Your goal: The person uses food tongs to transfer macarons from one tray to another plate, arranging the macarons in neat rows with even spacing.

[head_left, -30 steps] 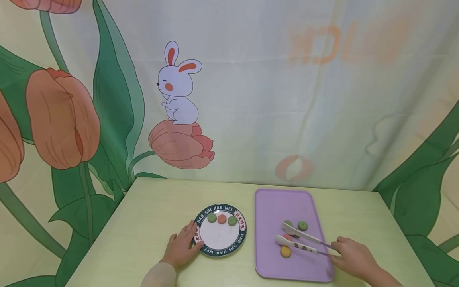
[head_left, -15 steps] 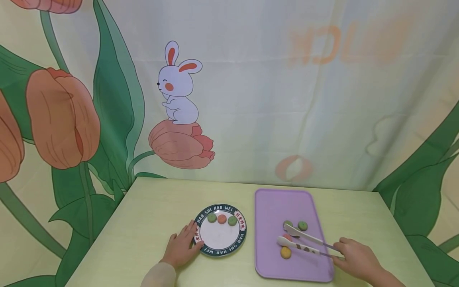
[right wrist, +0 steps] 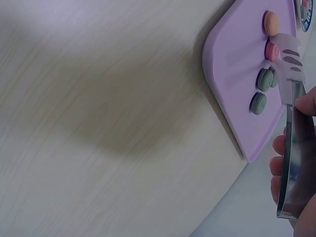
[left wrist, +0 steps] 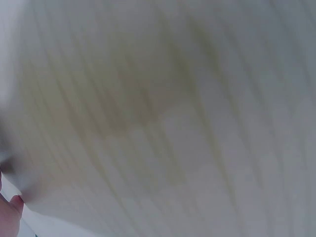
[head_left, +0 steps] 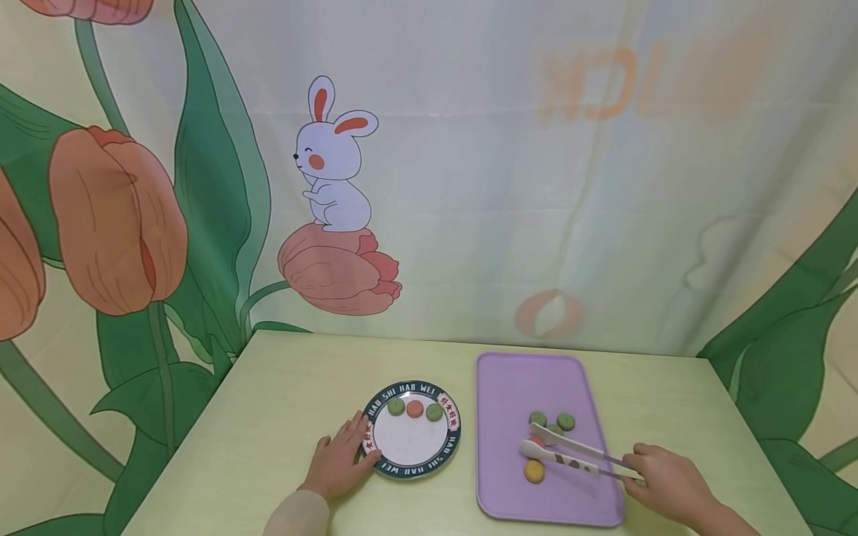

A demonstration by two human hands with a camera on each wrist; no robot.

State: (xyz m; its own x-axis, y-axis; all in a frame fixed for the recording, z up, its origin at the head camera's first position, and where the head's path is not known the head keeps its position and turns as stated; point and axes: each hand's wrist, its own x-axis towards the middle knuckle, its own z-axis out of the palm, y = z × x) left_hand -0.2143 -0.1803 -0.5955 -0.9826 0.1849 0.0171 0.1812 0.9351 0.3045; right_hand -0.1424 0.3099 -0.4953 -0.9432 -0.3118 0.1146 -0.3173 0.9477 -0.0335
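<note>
On the tray (head_left: 523,387), the pink macaron (right wrist: 271,51) is lying between the tips of the tongs (head_left: 570,462), contact being unclear; the right grip (head_left: 666,479) is holding the tongs with curled fingers, while the left grip (head_left: 340,459) is resting, fingers loosely extended, on the plate (head_left: 418,471). The pink macaron is looking light, stiff and fragile, its opposite sides probably suiting a gentle squeeze

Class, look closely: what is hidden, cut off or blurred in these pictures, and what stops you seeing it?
Head view: the pink round macaron is partly hidden by the white-tipped metal tongs; contact cannot be judged.
Left wrist view: the pale streaked surface is too blurred to identify; the left grip is cut off by the left edge.
Right wrist view: the dark-rimmed white round plate is cut off at the top-right corner.
</note>
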